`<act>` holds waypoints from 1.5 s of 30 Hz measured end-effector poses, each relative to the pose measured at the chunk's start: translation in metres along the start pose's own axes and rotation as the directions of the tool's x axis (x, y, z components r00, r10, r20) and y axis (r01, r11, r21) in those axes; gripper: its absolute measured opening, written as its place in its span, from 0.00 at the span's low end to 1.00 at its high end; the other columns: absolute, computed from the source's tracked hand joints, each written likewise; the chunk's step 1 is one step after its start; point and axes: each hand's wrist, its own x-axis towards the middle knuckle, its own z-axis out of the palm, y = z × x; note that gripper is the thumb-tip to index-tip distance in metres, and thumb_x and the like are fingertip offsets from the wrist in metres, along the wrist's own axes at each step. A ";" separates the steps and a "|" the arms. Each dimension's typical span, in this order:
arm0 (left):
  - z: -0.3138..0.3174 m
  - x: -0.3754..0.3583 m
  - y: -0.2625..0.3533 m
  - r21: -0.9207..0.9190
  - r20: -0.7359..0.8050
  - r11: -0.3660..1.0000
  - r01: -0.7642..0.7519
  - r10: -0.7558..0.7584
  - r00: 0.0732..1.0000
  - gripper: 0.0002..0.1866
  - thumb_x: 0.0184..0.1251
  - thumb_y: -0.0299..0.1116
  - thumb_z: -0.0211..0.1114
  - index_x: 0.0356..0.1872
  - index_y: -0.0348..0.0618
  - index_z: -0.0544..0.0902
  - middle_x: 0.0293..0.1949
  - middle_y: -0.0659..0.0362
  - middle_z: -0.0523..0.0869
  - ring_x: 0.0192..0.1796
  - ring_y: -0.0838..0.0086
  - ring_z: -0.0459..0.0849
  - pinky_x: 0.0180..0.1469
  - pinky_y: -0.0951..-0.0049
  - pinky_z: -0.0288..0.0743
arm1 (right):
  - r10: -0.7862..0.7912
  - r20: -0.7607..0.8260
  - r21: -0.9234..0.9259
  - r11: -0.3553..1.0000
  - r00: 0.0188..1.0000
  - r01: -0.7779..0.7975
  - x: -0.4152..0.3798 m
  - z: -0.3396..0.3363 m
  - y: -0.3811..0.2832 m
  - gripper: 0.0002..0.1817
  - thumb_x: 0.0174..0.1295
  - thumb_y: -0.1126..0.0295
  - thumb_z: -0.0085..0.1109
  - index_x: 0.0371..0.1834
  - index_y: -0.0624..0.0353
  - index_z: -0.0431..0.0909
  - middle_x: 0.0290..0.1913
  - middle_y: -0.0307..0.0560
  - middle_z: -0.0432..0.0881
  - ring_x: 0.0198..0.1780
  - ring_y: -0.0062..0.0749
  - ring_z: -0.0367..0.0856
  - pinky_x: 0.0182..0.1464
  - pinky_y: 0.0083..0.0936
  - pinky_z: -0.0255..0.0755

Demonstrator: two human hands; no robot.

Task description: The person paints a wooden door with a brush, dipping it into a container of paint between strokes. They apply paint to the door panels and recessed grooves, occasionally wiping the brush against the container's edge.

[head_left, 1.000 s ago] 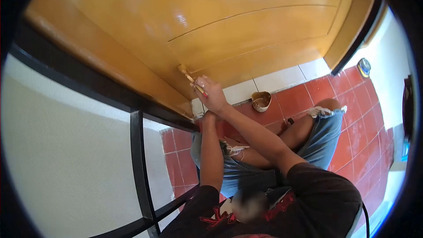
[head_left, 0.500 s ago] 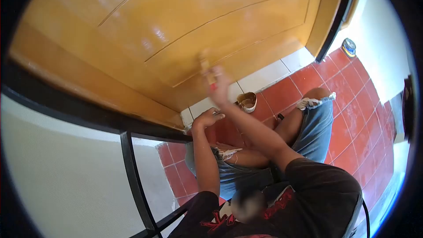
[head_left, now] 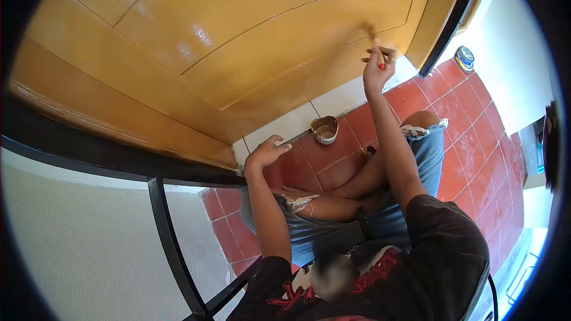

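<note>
My right hand [head_left: 377,75] is closed around a paintbrush [head_left: 375,41] with a pale handle and a red end. Its bristles, a little blurred, are at the lower right part of the glossy yellow-brown door [head_left: 262,53]. Thin grooves outline the door's panels. My left hand [head_left: 269,152] hangs near the door's lower left corner, fingers apart and holding nothing. Between my hands, a small pot [head_left: 325,131] with brown liquid inside and drips on its rim stands on the floor in front of the door.
Red tiles [head_left: 470,142] cover the floor, with a white tile strip [head_left: 285,121] along the door's foot. A round tin [head_left: 464,58] stands by the white wall at right. A black metal frame [head_left: 163,214] with mesh lies to the left. My crossed legs are below the pot.
My right hand has swept the paintbrush to the right along the lower door. My left hand has shifted slightly left and its fingers have spread. The camera view has moved a little.
</note>
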 end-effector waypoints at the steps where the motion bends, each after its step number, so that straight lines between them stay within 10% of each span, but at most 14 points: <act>1: -0.001 -0.003 0.003 -0.007 -0.016 1.000 0.001 -0.001 1.000 0.38 0.63 0.59 0.67 0.66 0.42 0.73 0.53 0.41 0.84 0.59 0.55 0.82 0.63 0.63 0.72 | 0.006 0.003 -0.046 0.999 1.000 -0.006 0.001 -0.003 0.003 0.04 0.69 0.77 0.57 0.42 0.66 0.74 0.37 0.47 0.80 0.35 0.24 0.81 0.29 0.21 0.81; 5: -0.001 0.007 -0.005 0.075 -0.027 0.997 -0.004 0.006 1.000 0.37 0.65 0.60 0.66 0.67 0.47 0.71 0.50 0.49 0.83 0.45 0.67 0.81 0.44 0.68 0.77 | -0.167 0.284 -0.228 0.945 0.944 0.236 -0.091 0.030 0.014 0.06 0.67 0.76 0.57 0.45 0.61 0.75 0.39 0.49 0.79 0.41 0.35 0.81 0.41 0.33 0.78; 6: 0.001 0.006 -0.004 0.083 -0.006 0.996 -0.016 0.017 1.000 0.37 0.65 0.60 0.66 0.67 0.47 0.71 0.50 0.49 0.83 0.45 0.67 0.81 0.44 0.68 0.77 | 0.284 0.440 0.098 0.928 0.852 -0.360 -0.133 0.040 0.019 0.11 0.63 0.74 0.62 0.48 0.60 0.76 0.39 0.52 0.80 0.42 0.43 0.81 0.45 0.37 0.74; 7: 0.001 0.004 -0.001 0.036 -0.026 0.999 0.008 -0.007 1.000 0.37 0.65 0.59 0.66 0.66 0.44 0.72 0.51 0.46 0.84 0.51 0.63 0.82 0.52 0.66 0.75 | -0.215 0.540 0.046 0.973 0.814 0.226 -0.156 0.056 -0.019 0.09 0.60 0.75 0.65 0.42 0.61 0.77 0.38 0.52 0.79 0.40 0.47 0.80 0.44 0.37 0.74; 12: 0.001 -0.001 -0.017 -0.117 -0.057 0.991 -0.061 0.055 0.997 0.35 0.66 0.54 0.69 0.66 0.41 0.71 0.51 0.45 0.84 0.55 0.65 0.81 0.58 0.68 0.74 | -0.044 0.875 0.040 0.999 0.482 0.019 -0.159 0.071 -0.064 0.13 0.57 0.73 0.68 0.44 0.58 0.78 0.39 0.53 0.80 0.42 0.51 0.81 0.45 0.36 0.76; 16: -0.006 -0.010 -0.006 -0.052 -0.048 0.996 -0.066 0.063 0.997 0.35 0.67 0.55 0.67 0.66 0.43 0.71 0.51 0.45 0.83 0.56 0.64 0.81 0.58 0.66 0.74 | -0.428 0.727 0.184 0.874 0.536 0.449 -0.038 0.039 -0.025 0.07 0.60 0.78 0.65 0.37 0.62 0.76 0.35 0.51 0.79 0.37 0.43 0.82 0.39 0.32 0.75; 21: -0.005 -0.006 -0.008 -0.019 -0.083 0.986 -0.167 0.165 0.983 0.34 0.67 0.55 0.66 0.66 0.42 0.71 0.50 0.45 0.83 0.55 0.62 0.82 0.58 0.65 0.74 | 0.014 0.634 -0.268 0.942 0.773 0.203 0.116 -0.050 -0.003 0.04 0.65 0.78 0.60 0.40 0.64 0.76 0.36 0.49 0.81 0.32 0.30 0.86 0.27 0.25 0.78; 26: -0.002 -0.002 0.001 0.004 -0.027 0.992 -0.124 0.124 0.992 0.29 0.68 0.49 0.68 0.65 0.47 0.72 0.49 0.50 0.83 0.55 0.66 0.79 0.56 0.68 0.73 | -0.187 0.063 -0.267 0.943 0.980 0.197 0.182 -0.059 0.016 0.03 0.68 0.79 0.55 0.37 0.64 0.72 0.35 0.45 0.79 0.30 0.32 0.86 0.23 0.26 0.77; 34: -0.001 -0.009 0.002 0.036 -0.056 0.997 -0.075 0.077 0.995 0.35 0.65 0.55 0.68 0.65 0.43 0.73 0.49 0.46 0.84 0.54 0.62 0.82 0.59 0.65 0.73 | -0.190 0.422 -0.225 0.925 0.887 0.305 -0.014 0.030 -0.030 0.10 0.59 0.77 0.64 0.38 0.62 0.72 0.35 0.56 0.75 0.33 0.56 0.76 0.36 0.42 0.72; 37: 0.001 -0.005 -0.001 0.036 -0.063 0.996 -0.077 0.079 0.995 0.35 0.65 0.55 0.69 0.65 0.43 0.73 0.50 0.45 0.84 0.55 0.63 0.81 0.60 0.65 0.73 | -0.235 0.636 -0.168 0.888 0.735 0.429 -0.033 0.025 -0.040 0.10 0.60 0.78 0.66 0.36 0.61 0.71 0.35 0.54 0.76 0.31 0.45 0.80 0.29 0.32 0.74; 41: 0.002 -0.004 -0.002 0.111 -0.051 0.986 -0.126 0.132 0.990 0.36 0.66 0.57 0.67 0.66 0.43 0.72 0.58 0.47 0.80 0.59 0.63 0.79 0.62 0.67 0.71 | -0.555 0.817 0.340 0.682 0.155 0.648 -0.026 0.007 -0.018 0.08 0.66 0.69 0.60 0.42 0.59 0.75 0.40 0.52 0.80 0.40 0.48 0.82 0.42 0.41 0.78; 42: 0.004 0.000 -0.011 0.035 -0.060 0.992 -0.118 0.120 0.991 0.36 0.66 0.59 0.66 0.66 0.42 0.73 0.61 0.46 0.79 0.63 0.60 0.77 0.65 0.65 0.71 | -0.094 0.994 0.048 0.825 0.053 0.563 -0.016 -0.015 0.022 0.11 0.68 0.67 0.54 0.49 0.59 0.77 0.48 0.55 0.82 0.52 0.51 0.80 0.56 0.45 0.75; 44: 0.003 -0.003 -0.011 0.099 -0.048 0.989 -0.109 0.114 0.992 0.39 0.66 0.63 0.63 0.66 0.42 0.72 0.64 0.45 0.77 0.67 0.56 0.74 0.68 0.61 0.67 | -0.077 0.769 0.139 0.989 0.635 -0.048 -0.002 -0.027 0.066 0.15 0.59 0.70 0.62 0.49 0.61 0.82 0.50 0.49 0.85 0.54 0.44 0.82 0.54 0.38 0.78; 45: 0.002 -0.007 -0.006 0.185 -0.057 0.979 -0.081 0.093 0.994 0.38 0.66 0.62 0.62 0.67 0.43 0.71 0.65 0.43 0.76 0.67 0.54 0.74 0.68 0.61 0.67 | -0.155 0.657 0.177 0.983 0.738 0.049 0.018 -0.029 0.071 0.09 0.70 0.71 0.56 0.47 0.64 0.80 0.53 0.51 0.82 0.56 0.38 0.78 0.60 0.33 0.72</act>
